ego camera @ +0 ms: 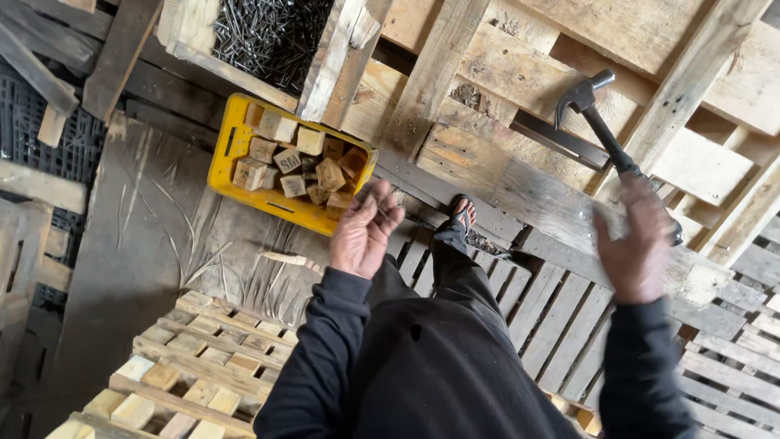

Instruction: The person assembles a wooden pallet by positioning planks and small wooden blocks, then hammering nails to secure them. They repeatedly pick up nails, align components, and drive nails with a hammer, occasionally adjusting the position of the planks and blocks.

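My right hand is blurred and closed around the black handle of a claw hammer, whose head is raised over the wooden pallet at the upper right. My left hand hovers palm up with loosely curled fingers just beside the yellow plastic crate; I see nothing in it. The crate holds several small wooden blocks. Both arms wear black sleeves.
A wooden box of loose nails stands above the crate. Stacked pallets lie at the lower left and more slatted pallets under my sandalled foot. A dark board covers the floor at left.
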